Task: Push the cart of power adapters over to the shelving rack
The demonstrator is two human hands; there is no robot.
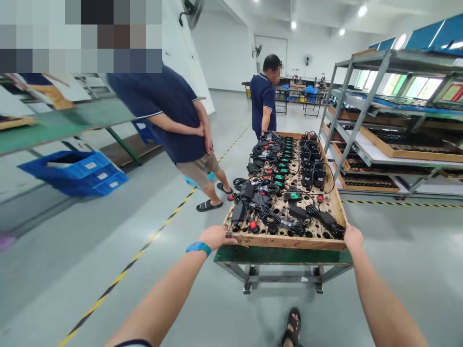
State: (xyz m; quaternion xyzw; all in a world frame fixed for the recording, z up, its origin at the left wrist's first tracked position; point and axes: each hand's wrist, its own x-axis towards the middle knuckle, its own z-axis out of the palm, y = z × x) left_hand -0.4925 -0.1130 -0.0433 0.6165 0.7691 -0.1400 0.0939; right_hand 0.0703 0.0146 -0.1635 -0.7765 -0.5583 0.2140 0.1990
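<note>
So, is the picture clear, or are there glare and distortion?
Head view: wide-angle bending tilts the shelving rack and walls; ceiling lights glare white and reflect on the glossy floor; the wooden tray, left hand and right hand look sharp; a mosaic block covers the top-left.

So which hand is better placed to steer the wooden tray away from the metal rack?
Probably the right hand: it grips the wooden tray corner on the side of the metal rack; the left hand holds the far corner.

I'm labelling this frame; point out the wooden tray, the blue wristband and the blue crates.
wooden tray (285,241): head view, near front rim.
blue wristband (198,248): head view, band's middle.
blue crates (77,168): head view, top crate's side.
</note>
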